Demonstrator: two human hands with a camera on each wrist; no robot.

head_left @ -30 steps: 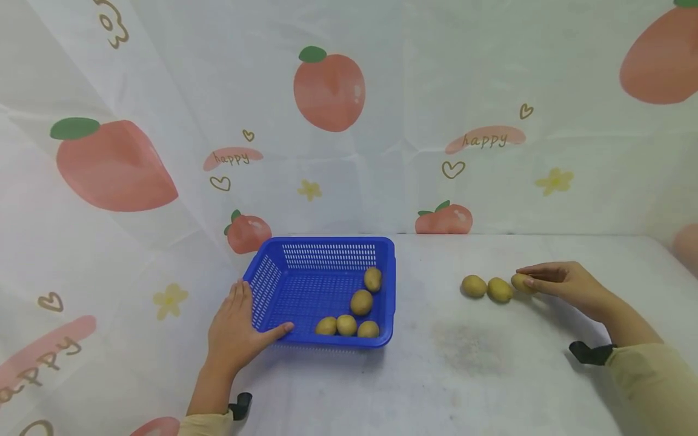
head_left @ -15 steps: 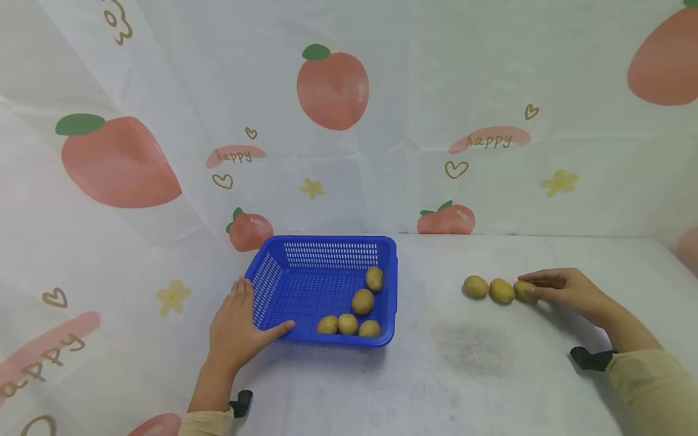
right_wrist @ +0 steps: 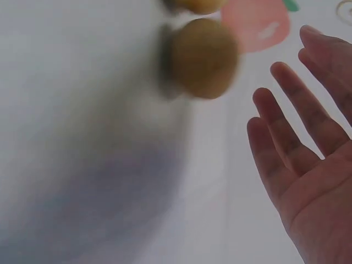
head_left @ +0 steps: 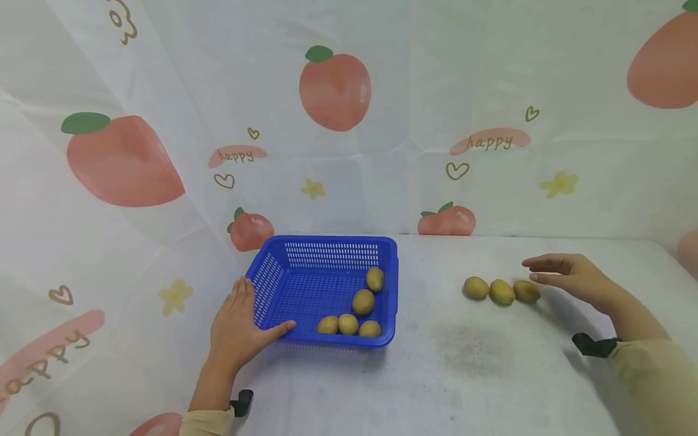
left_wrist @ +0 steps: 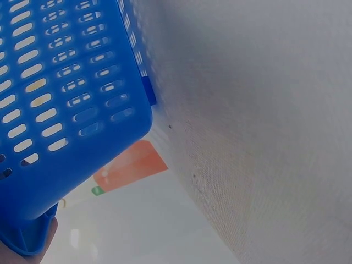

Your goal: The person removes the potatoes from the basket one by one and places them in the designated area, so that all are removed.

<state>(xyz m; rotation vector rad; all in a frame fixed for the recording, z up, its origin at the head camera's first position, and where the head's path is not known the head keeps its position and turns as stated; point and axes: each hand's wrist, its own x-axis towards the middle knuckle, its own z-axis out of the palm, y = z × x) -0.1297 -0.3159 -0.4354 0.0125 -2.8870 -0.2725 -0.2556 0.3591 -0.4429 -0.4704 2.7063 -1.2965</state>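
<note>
In the head view, a blue plastic basket (head_left: 327,340) holds several potatoes (head_left: 363,301) along its right and front sides. My left hand (head_left: 234,327) rests at the basket's front left corner, fingers straight along the left rim and thumb extended over the front rim. To the right, three potatoes lie in a row on the table: a left potato (head_left: 476,287), a middle potato (head_left: 501,292) and a right potato (head_left: 526,292). Just above and right of the right potato is my right hand (head_left: 578,280), holding nothing. The right wrist view shows its fingers (right_wrist: 305,113) spread apart from the potato (right_wrist: 204,59).
White cloth covers the table (head_left: 425,399), with a greyish stain (head_left: 474,348) in front of the row of potatoes. A printed curtain (head_left: 382,175) hangs along the back and left sides. Dark wrist straps (head_left: 597,346) sit at both sleeves.
My right hand set the right potato down beside the middle one, let go of it and lifted up and away. The left hand stayed at the basket.
</note>
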